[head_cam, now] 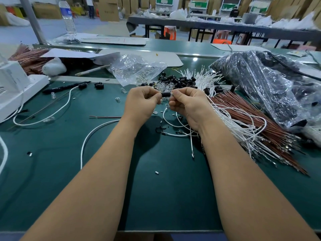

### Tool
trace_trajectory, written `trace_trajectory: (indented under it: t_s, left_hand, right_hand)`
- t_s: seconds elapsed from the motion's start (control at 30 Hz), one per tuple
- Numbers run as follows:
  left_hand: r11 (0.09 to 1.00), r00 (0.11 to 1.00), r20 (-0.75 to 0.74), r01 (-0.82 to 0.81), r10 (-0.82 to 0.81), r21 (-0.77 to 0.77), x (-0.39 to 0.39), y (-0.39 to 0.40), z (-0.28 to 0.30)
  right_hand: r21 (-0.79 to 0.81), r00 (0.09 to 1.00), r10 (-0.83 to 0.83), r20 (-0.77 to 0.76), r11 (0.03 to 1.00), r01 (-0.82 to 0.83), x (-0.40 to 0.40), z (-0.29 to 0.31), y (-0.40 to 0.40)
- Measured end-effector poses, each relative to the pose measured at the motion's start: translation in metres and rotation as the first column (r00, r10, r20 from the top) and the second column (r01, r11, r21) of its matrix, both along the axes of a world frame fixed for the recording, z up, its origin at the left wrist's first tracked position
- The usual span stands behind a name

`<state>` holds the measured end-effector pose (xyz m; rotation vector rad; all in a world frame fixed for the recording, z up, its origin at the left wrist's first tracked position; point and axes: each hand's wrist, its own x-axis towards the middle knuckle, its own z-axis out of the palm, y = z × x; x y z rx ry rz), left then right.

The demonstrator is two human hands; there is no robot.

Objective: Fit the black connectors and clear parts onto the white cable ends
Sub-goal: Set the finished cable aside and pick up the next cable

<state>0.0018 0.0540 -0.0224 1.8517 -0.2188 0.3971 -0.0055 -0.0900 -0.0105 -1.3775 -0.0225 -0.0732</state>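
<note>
Now we hold a black connector [165,94] between both hands, above the green counter [156,188]. Our left hand [140,103] and right hand [187,105] each pinch one end in a tight grip. Behind, a clear bag [133,70] holds clear parts, and a big bag [260,84] holds black things.

A water bottle [68,18] is standing at the back left, copper wires [257,122] are lying right, a black pen [66,87] is resting left on the green mat [156,197].
</note>
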Motion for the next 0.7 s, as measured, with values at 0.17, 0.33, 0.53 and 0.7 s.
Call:
trace_trajectory:
  t_s: [0.17, 0.33, 0.53, 0.7]
  left_hand:
    - [0.998, 0.999, -0.021, 0.031, -0.032, -0.047, -0.0027, -0.0005, 0.0014]
    - [1.000, 0.999, -0.034, 0.018, -0.019, -0.025, -0.0029, -0.0025, 0.0008]
    - [0.996, 0.997, -0.032, 0.071, -0.073, -0.058, -0.0031, 0.0044, 0.0027]
    - [0.994, 0.996, -0.017, 0.083, -0.084, -0.072, -0.0017, 0.0064, 0.0001]
  right_hand:
    - [-0.036, 0.999, 0.009, -0.046, 0.999, -0.011, -0.0012, 0.0000, 0.0004]
    - [0.006, 0.998, -0.032, -0.045, 0.999, 0.032, 0.0009, 0.0014, 0.0011]
    - [0.074, 0.996, -0.024, -0.085, 0.997, 0.030, 0.0007, 0.0040, -0.0004]
    - [0.038, 0.998, -0.002, -0.057, 0.999, 0.004, -0.0002, 0.0015, -0.0005]
